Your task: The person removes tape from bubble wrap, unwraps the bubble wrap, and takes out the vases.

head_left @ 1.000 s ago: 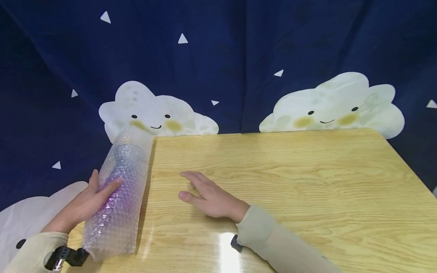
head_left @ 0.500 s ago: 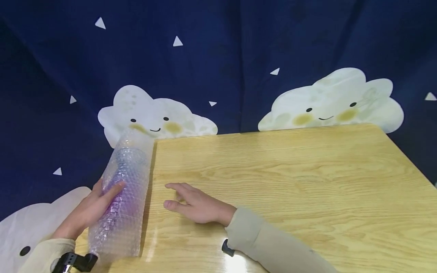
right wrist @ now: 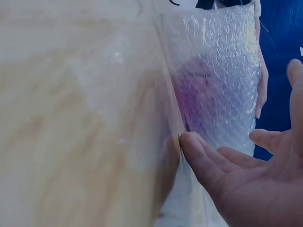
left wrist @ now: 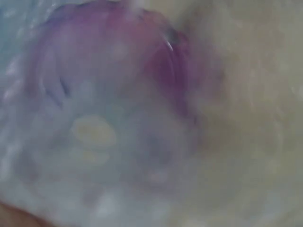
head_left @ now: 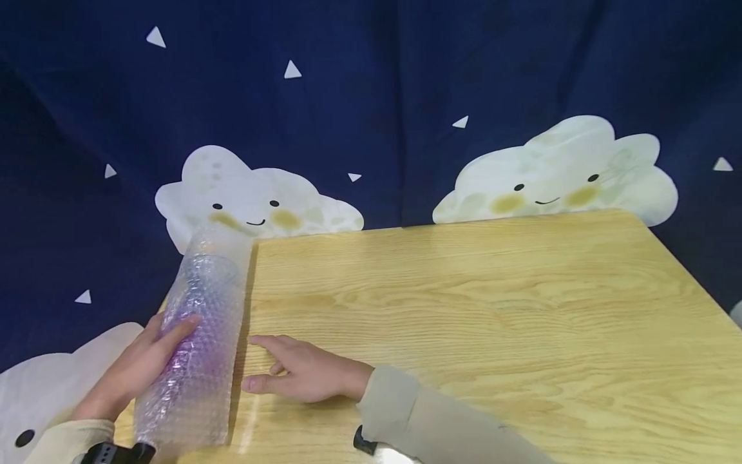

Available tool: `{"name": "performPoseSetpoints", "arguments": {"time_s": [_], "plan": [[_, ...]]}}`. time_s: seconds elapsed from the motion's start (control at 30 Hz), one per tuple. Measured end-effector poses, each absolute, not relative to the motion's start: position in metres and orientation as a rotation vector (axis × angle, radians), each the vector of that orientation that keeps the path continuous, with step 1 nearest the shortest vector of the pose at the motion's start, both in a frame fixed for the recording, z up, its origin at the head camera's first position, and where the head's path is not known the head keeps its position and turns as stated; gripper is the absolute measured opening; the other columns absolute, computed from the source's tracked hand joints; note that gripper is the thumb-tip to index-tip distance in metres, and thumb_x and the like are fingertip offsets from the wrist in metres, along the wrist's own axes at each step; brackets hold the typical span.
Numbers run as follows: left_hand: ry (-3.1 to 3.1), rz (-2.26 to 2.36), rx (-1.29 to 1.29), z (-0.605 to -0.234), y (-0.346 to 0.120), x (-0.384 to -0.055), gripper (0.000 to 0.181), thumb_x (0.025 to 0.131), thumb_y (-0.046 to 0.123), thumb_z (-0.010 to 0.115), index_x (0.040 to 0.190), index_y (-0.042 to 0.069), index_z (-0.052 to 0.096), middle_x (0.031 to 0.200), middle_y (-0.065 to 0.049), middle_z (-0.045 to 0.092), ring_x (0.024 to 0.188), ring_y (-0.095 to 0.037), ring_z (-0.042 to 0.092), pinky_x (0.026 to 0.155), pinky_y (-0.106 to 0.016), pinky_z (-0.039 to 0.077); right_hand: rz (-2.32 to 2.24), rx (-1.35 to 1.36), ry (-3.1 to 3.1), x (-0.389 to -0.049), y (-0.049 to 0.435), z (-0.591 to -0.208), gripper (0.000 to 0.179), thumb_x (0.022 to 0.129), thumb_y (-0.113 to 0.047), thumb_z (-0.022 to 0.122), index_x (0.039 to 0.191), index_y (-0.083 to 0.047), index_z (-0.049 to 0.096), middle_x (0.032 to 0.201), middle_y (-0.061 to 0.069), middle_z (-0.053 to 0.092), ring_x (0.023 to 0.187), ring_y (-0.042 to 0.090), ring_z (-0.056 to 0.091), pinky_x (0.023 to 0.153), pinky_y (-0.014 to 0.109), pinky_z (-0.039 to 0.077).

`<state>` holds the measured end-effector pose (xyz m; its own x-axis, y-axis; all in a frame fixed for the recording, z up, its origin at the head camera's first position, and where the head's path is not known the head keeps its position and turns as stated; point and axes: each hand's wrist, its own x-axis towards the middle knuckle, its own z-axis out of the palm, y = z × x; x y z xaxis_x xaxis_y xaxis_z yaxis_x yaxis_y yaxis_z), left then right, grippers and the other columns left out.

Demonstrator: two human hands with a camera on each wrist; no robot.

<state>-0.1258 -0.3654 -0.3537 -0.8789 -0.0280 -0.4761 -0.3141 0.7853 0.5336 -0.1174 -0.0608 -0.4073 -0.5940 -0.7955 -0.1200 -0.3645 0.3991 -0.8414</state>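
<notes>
A long bundle of bubble wrap (head_left: 204, 348) lies along the table's left end in the head view. Through its clear plastic shows a glassy thing, blue toward the far end and purple in the middle; its kind is blurred by the wrap. My left hand (head_left: 134, 366) grips the bundle's left side, thumb on top. Beside the right edge, my right hand (head_left: 306, 370) is held low with fingers extended toward the bundle. In the right wrist view the right hand's fingertips (right wrist: 188, 140) are at the table surface. The left wrist view is filled by the blurred purple shape (left wrist: 163, 71).
A wood-grain table (head_left: 464, 309) stretches to the right of the bundle. Behind it hangs a dark blue cloth (head_left: 348, 96) printed with white clouds (head_left: 556, 171) and small triangles. The bundle's far end reaches the table's back left corner.
My right hand has moved left and nearer to me, from mid-table to close beside the bundle. The left hand keeps its grip, and the whole head view has shifted slightly.
</notes>
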Motion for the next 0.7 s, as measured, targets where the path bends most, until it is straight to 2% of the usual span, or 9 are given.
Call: {"name": "performPoseSetpoints", "arguments": {"time_s": [0.07, 0.27, 0.5, 0.57, 0.7], "plan": [[2.529, 0.87, -0.259, -0.354, -0.364, -0.126, 0.106, 0.1, 0.077, 0.027, 0.164, 0.005, -0.017, 0.161, -0.041, 0.022, 0.135, -0.058, 0.048, 0.098, -0.068, 0.052, -1.088, -1.001, 2.148, -0.116, -0.065, -0.407, 0.075, 0.103, -0.065, 0.044, 0.165, -0.039, 0.012, 0.169, -0.008, 0.03, 0.125, -0.001, 0.062, 0.111, 0.027, 0.05], [2.552, 0.862, -0.23, -0.352, -0.361, -0.127, 0.105, 0.1, 0.076, 0.027, 0.164, 0.004, -0.014, 0.16, -0.04, 0.024, 0.133, -0.058, 0.05, 0.096, -0.069, 0.053, -1.102, -1.01, 2.102, -0.111, -0.075, -0.407, 0.075, 0.103, -0.066, 0.043, 0.165, -0.043, 0.007, 0.171, -0.009, 0.024, 0.124, -0.002, 0.063, 0.115, 0.028, 0.048], [2.554, 0.906, -0.242, -0.352, -0.364, -0.125, 0.104, 0.101, 0.074, 0.028, 0.163, 0.0, -0.012, 0.157, -0.039, 0.029, 0.127, -0.051, 0.057, 0.093, -0.059, 0.057, -1.126, -1.001, 2.026, -0.108, -0.084, -0.406, 0.075, 0.105, -0.061, 0.046, 0.163, -0.047, 0.001, 0.172, -0.014, 0.015, 0.121, -0.008, 0.062, 0.126, 0.033, 0.038], [2.557, 0.913, -0.241, -0.353, -0.364, -0.124, 0.104, 0.101, 0.074, 0.028, 0.163, 0.0, -0.01, 0.157, -0.039, 0.03, 0.127, -0.05, 0.057, 0.093, -0.057, 0.057, -1.146, -0.987, 1.993, -0.107, -0.088, -0.407, 0.075, 0.105, -0.058, 0.048, 0.163, -0.046, 0.002, 0.172, -0.016, 0.016, 0.12, -0.007, 0.063, 0.123, 0.03, 0.042], [2.545, 0.921, -0.258, -0.355, -0.363, -0.124, 0.106, 0.1, 0.076, 0.028, 0.163, 0.001, -0.012, 0.158, -0.039, 0.027, 0.127, -0.051, 0.056, 0.092, -0.058, 0.059, -1.174, -0.925, 1.966, -0.103, -0.096, -0.407, 0.077, 0.104, -0.055, 0.054, 0.163, -0.047, 0.006, 0.169, -0.015, 0.028, 0.114, -0.006, 0.066, 0.113, 0.023, 0.048]]}}
